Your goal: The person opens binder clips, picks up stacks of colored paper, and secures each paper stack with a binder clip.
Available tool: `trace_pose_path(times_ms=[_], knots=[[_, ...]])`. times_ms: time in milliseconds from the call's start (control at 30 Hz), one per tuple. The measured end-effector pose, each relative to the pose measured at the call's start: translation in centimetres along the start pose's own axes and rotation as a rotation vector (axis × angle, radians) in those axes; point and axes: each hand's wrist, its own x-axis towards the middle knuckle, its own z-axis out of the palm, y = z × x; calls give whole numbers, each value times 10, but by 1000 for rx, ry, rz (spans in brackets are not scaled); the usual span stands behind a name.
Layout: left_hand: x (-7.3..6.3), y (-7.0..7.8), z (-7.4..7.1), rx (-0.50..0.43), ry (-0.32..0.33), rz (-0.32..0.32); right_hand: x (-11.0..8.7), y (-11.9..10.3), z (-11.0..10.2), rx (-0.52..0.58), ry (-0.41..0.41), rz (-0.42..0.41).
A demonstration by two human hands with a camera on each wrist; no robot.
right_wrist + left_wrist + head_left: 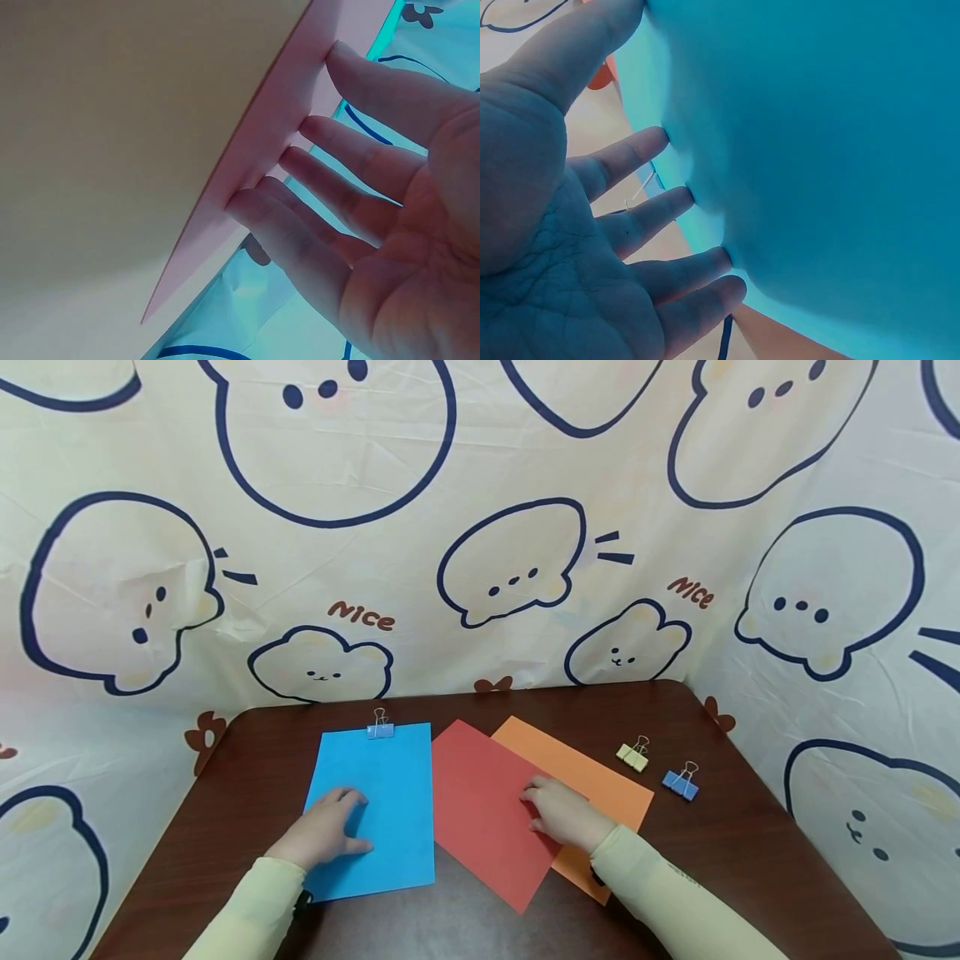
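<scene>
A blue sheet of paper (397, 810) lies on the left, with a light blue binder clip (380, 729) on its top edge. My left hand (322, 828) rests its spread fingertips on this sheet's left half; the left wrist view shows the fingers (637, 229) nearly straight against it. To the right, a red sheet (480, 802) lies slanted, partly over an orange sheet (600, 781). My right hand (564, 814) touches the red sheet near its right edge. Its fingers (337, 161) are gently bent in the right wrist view, tips on the paper.
A yellow binder clip (632, 757) and a blue binder clip (681, 784) stand at the right of the dark brown table (225, 827). Behind and at both sides hangs a white cloth (405, 560) printed with cartoon bears.
</scene>
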Motion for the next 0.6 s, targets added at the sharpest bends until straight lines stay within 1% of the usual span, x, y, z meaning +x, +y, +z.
trace_pose_path(times_ms=[167,300,433,600], knots=[[0,1,-2,-2,-11,-6,0,0,0,1,-1,0],[1,5,-2,10,-22,-23,0,0,-1,-3,-1,-4],[3,17,1,49,-26,-34,0,0,-2,1,-8,-1],[1,38,8,120,-34,-4,0,0,-2,5,-14,3]])
